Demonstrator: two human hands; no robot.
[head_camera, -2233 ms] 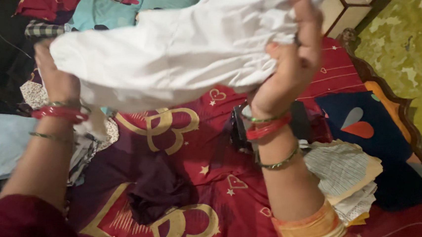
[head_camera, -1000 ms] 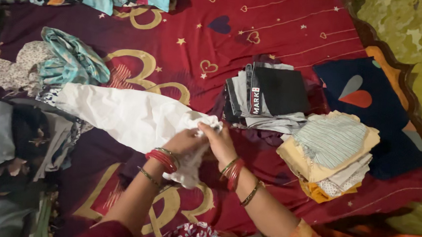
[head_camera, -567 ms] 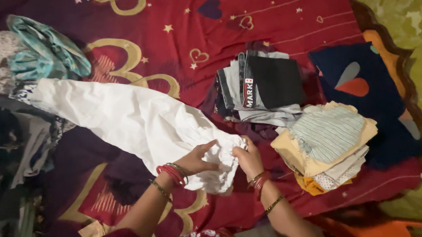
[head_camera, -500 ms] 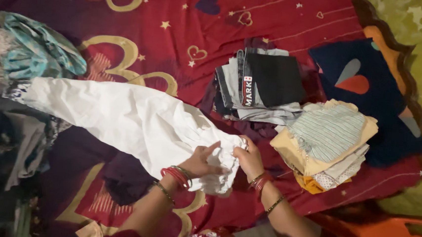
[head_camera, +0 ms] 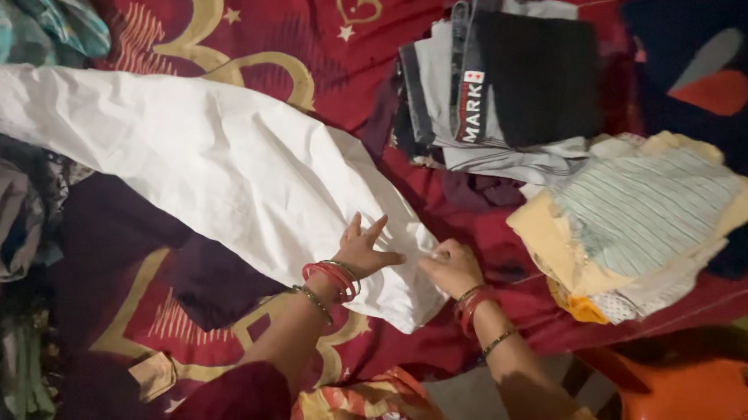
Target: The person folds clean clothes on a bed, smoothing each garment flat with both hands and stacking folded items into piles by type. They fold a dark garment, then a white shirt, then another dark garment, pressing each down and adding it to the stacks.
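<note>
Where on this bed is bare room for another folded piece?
Bare red bedspread shows above the white garment, left of the dark folded stack. Right side is crowded: that stack abuts the yellow striped pile. Both hands, left and right, press the garment.

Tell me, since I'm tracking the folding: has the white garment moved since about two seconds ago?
Yes. The white garment has come down from mid-air and lies spread on the red bedsheet, left of the dark folded stack.
</note>
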